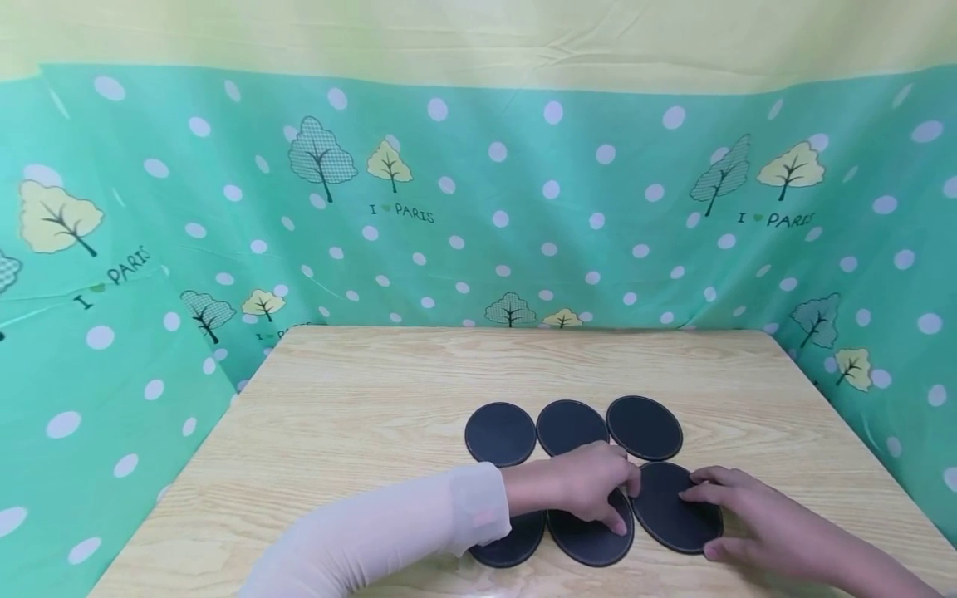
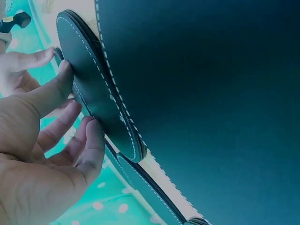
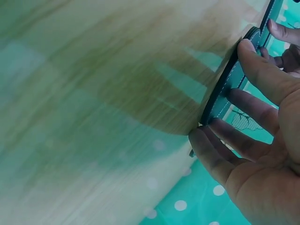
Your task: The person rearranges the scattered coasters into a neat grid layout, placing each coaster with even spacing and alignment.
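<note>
Several round black coasters with light stitched rims lie in two rows on the wooden table. My left hand [image 1: 591, 482] reaches over the front middle coaster [image 1: 586, 544]; its thumb rests on that one and its fingers bend down at the seam with the front right coaster [image 1: 665, 515]. In the left wrist view, layered edges show on a coaster stack [image 2: 89, 84] beside the fingers. My right hand [image 1: 763, 523] lies at the right side of the front right coaster, a finger touching its top and the thumb at its front edge. The sleeve partly hides the front left coaster [image 1: 512, 544].
Behind the hands sit the back left coaster [image 1: 499, 433], back middle coaster [image 1: 571, 425] and back right coaster [image 1: 645, 428]. The wooden table [image 1: 359, 399] extends to the left and back. A green dotted curtain [image 1: 478, 183] surrounds it.
</note>
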A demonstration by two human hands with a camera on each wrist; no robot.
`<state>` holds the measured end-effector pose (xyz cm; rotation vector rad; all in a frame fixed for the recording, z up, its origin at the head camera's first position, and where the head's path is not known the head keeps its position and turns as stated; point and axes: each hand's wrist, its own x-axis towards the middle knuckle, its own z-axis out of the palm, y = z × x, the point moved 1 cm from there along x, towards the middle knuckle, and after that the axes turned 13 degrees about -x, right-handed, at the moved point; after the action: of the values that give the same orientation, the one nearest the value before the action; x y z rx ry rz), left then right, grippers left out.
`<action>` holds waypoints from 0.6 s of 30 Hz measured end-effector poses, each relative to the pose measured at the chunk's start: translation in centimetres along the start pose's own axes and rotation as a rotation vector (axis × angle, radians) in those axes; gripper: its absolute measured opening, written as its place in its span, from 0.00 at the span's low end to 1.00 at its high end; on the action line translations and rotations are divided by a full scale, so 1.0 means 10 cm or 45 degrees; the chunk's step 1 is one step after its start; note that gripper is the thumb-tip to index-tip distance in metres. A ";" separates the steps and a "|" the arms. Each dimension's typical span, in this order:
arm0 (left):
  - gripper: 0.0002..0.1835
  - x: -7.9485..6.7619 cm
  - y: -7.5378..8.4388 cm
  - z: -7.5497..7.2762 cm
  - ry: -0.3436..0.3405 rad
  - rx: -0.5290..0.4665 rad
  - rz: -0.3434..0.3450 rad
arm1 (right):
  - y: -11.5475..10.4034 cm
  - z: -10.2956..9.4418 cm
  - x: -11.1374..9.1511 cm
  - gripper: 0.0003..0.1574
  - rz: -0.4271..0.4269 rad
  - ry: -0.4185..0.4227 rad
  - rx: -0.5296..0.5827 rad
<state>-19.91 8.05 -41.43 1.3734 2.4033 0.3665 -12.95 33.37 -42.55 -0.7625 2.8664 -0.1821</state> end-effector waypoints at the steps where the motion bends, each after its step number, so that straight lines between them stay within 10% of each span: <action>1: 0.22 -0.01 -0.01 0.00 -0.001 -0.005 -0.006 | 0.00 0.00 0.00 0.36 -0.003 0.001 0.000; 18: 0.22 -0.04 -0.05 -0.03 -0.014 -0.064 0.041 | -0.04 -0.03 0.04 0.36 -0.007 -0.032 -0.051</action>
<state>-20.21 7.47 -41.32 1.3895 2.3496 0.4238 -13.18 32.83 -42.27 -0.7749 2.8524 -0.1158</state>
